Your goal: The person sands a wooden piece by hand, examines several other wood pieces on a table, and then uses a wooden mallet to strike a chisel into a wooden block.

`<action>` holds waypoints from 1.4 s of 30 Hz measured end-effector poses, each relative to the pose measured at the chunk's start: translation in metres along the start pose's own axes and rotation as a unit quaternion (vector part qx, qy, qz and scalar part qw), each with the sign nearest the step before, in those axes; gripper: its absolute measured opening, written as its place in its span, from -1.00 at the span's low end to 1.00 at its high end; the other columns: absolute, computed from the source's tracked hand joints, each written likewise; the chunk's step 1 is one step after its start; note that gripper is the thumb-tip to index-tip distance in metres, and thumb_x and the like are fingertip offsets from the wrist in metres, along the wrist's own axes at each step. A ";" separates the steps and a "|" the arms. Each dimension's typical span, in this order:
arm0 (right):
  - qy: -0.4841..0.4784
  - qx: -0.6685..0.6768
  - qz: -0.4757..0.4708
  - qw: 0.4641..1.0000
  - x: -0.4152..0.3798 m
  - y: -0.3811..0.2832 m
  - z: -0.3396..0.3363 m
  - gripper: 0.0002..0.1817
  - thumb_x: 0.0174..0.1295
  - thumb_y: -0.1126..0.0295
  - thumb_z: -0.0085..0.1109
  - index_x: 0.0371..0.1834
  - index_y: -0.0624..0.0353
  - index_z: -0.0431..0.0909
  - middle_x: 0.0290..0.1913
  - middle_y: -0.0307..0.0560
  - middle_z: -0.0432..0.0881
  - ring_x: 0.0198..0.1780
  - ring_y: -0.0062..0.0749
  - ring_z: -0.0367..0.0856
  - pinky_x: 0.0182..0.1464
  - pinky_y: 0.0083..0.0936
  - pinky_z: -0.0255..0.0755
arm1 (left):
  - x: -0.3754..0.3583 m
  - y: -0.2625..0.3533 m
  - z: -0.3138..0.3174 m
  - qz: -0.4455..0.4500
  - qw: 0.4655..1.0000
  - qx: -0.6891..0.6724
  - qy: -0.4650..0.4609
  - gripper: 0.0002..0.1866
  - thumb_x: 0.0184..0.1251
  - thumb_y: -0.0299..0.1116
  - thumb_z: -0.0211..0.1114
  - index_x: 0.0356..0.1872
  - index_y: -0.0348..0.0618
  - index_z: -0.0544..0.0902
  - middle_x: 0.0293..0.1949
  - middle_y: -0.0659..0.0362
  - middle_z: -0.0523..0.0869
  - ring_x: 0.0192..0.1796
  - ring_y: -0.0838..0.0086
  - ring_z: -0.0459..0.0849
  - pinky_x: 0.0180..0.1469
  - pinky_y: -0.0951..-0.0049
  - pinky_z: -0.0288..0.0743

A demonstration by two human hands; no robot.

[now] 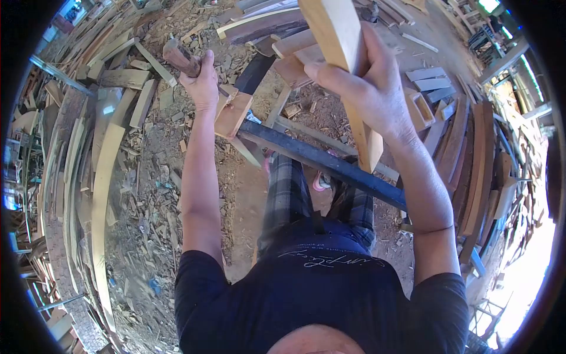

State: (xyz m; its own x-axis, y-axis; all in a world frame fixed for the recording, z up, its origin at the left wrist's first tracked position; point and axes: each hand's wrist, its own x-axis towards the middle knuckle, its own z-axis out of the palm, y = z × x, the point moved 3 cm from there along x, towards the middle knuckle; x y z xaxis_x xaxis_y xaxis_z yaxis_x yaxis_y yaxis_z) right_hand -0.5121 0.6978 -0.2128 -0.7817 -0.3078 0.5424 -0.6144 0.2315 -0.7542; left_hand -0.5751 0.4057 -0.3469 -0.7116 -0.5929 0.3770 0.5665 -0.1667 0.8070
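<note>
My left hand is closed around a chisel, its thick wooden handle sticking up out of the fist. The thin dark blade shows on the other side, reaching toward a reddish-brown wood block. Small shavings lie on that block, which sits at the left end of a dark narrow beam. Raised on the other side, my right hand grips a long pale piece of squared timber around its middle. The timber's lower end overlaps the dark beam in this view.
Below the dark beam my legs straddle the work area. Wood chips cover the ground. Stacked planks curve along the left, more boards lie on the right, and several cut pieces rest at the upper right.
</note>
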 end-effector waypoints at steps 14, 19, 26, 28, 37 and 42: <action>-0.001 -0.038 0.013 0.999 -0.005 0.027 0.006 -0.47 -0.05 0.15 0.44 -0.15 0.29 0.45 -0.37 0.06 0.64 -0.29 -0.28 0.69 -0.22 -0.37 0.52 | 0.004 -0.021 -0.003 0.060 0.993 0.105 0.011 -0.72 0.22 -0.37 0.46 -0.55 -0.12 0.50 -0.58 0.42 0.48 -0.56 0.74 0.34 -0.47 0.60 0.23; 0.008 -0.026 -0.187 0.982 0.036 -0.049 -0.012 -0.40 0.14 0.14 0.31 0.00 0.44 0.32 -0.42 -0.05 0.55 -0.56 -0.46 0.55 -0.62 -0.50 0.48 | 0.000 -0.014 0.006 0.107 0.969 0.222 -0.014 -0.72 0.23 -0.36 0.45 -0.55 -0.19 0.52 -0.57 0.39 0.52 -0.52 0.72 0.38 -0.42 0.60 0.30; -0.006 -0.074 -0.164 0.984 0.037 0.005 0.038 -0.43 0.03 0.09 0.32 0.01 0.29 0.51 -0.31 0.24 0.66 -0.38 -0.03 0.70 -0.28 -0.13 0.59 | -0.012 -0.008 0.023 0.155 0.962 0.221 -0.045 -0.76 0.22 -0.35 0.44 -0.46 -0.28 0.60 -0.52 0.33 0.60 -0.47 0.69 0.47 -0.35 0.56 0.40; -0.097 -0.175 -0.092 0.976 0.019 0.057 0.057 -0.35 -0.01 0.06 0.36 0.07 0.30 0.46 -0.32 0.24 0.66 -0.37 -0.03 0.71 -0.27 -0.14 0.59 | -0.008 -0.017 0.020 0.108 0.973 0.198 -0.051 -0.79 0.23 -0.36 0.44 -0.43 -0.27 0.62 -0.48 0.32 0.64 -0.44 0.67 0.51 -0.29 0.55 0.45; 0.032 0.049 -0.021 0.998 0.041 -0.042 0.003 -0.44 0.12 0.17 0.35 0.04 0.33 0.38 -0.43 -0.09 0.61 -0.50 -0.48 0.60 -0.48 -0.50 0.55 | -0.008 -0.023 0.015 0.095 0.972 0.209 -0.044 -0.80 0.21 -0.37 0.46 -0.45 -0.22 0.61 -0.54 0.36 0.59 -0.48 0.72 0.48 -0.41 0.57 0.39; -0.174 -0.136 0.066 0.973 -0.010 0.080 0.055 -0.33 -0.07 0.08 0.42 0.01 0.32 0.43 -0.20 0.23 0.65 -0.16 0.04 0.67 -0.07 -0.19 0.47 | -0.004 -0.028 0.005 0.075 0.990 0.119 0.034 -0.79 0.22 -0.42 0.42 -0.52 -0.21 0.57 -0.57 0.35 0.56 -0.52 0.71 0.44 -0.45 0.55 0.34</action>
State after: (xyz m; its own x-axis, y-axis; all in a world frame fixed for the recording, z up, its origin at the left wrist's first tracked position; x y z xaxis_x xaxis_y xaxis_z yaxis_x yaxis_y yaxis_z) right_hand -0.5470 0.6687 -0.2987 -0.8020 -0.5410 0.2534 -0.5531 0.5123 -0.6570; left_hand -0.5899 0.4167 -0.3689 -0.5927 -0.6492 0.4767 0.5450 0.1125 0.8308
